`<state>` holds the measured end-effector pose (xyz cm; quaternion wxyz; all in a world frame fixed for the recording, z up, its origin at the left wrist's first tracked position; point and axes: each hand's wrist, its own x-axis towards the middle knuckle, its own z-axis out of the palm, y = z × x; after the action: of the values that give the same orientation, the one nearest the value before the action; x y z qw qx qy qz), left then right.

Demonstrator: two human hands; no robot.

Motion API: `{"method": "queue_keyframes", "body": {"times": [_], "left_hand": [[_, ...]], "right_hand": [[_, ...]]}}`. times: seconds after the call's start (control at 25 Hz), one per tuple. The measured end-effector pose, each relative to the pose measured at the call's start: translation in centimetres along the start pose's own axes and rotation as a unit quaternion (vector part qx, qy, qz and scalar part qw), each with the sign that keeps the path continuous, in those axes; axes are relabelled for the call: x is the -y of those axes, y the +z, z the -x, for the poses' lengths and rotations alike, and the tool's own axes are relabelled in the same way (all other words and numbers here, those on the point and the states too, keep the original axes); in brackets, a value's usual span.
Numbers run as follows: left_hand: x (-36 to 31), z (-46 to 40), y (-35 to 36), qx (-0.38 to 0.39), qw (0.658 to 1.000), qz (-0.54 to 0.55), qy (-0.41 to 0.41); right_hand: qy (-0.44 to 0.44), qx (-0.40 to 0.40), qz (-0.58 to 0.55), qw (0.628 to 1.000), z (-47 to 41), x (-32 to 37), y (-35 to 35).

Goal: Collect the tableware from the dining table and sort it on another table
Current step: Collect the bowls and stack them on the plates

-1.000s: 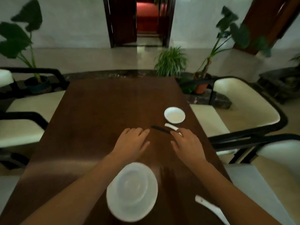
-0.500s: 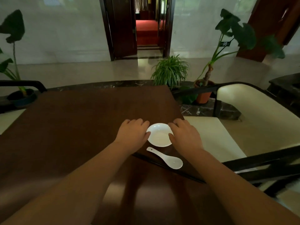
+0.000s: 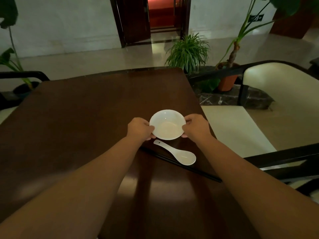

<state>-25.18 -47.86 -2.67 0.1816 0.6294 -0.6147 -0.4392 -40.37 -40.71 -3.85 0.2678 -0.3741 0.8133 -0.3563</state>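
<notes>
we have the bowl (image 3: 167, 124) gripped from both sides: our left hand (image 3: 139, 128) curls round its left rim and our right hand (image 3: 195, 125) pinches the right rim, thumbs toward us. it sits near the right edge of the table (image 3: 82, 118), mouth up and tipped a little toward us; whether it has cleared the wood we cannot tell. this looks like the pick-up step of collecting, with the sorting table not in view.

the next move, we judge, calls for lifting the bowl level and then freeing one hand for the spoon (image 3: 177, 154) just in front of it. the spoon lies flat, its long axis diagonal, handle toward the bowl and far left, scoop toward the near right. the chopsticks (image 3: 181, 163) run close along its near side on much the same diagonal, part hidden under our left forearm.
</notes>
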Motion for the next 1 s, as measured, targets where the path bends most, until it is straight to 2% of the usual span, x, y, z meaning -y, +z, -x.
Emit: {"method": "queue_keyframes", "body": {"times": [0.16,0.32,0.52,0.64,0.72,0.84,1.0], "left_hand": [[0.4,3.0,-3.7,-0.020,0.999,0.038,0.023],[3.4,8.9,-9.2,-0.011,0.997,0.067,0.043],[8.2,16.3,-16.0,-0.006,0.994,0.109,0.017],[11.5,20.6,-19.7,-0.024,0.993,0.113,-0.001],[13.7,23.0,-21.4,-0.041,0.993,0.110,-0.019],[17.1,25.4,-22.4,-0.058,0.992,0.097,-0.050],[20.2,27.0,-21.9,-0.067,0.995,0.064,-0.041]], "right_hand": [[0.000,0.018,-0.088,0.996,2.8,2.0,-0.5],[-0.017,0.090,-0.173,0.981,9.0,5.2,-0.4],[-0.017,0.161,-0.191,0.968,18.1,8.0,1.5],[0.019,0.214,-0.195,0.957,23.0,8.9,3.7],[0.016,0.233,-0.177,0.956,25.9,9.0,5.2],[-0.037,0.248,-0.105,0.962,29.0,8.8,7.4],[-0.066,0.237,-0.017,0.969,30.8,7.9,8.9]]}}
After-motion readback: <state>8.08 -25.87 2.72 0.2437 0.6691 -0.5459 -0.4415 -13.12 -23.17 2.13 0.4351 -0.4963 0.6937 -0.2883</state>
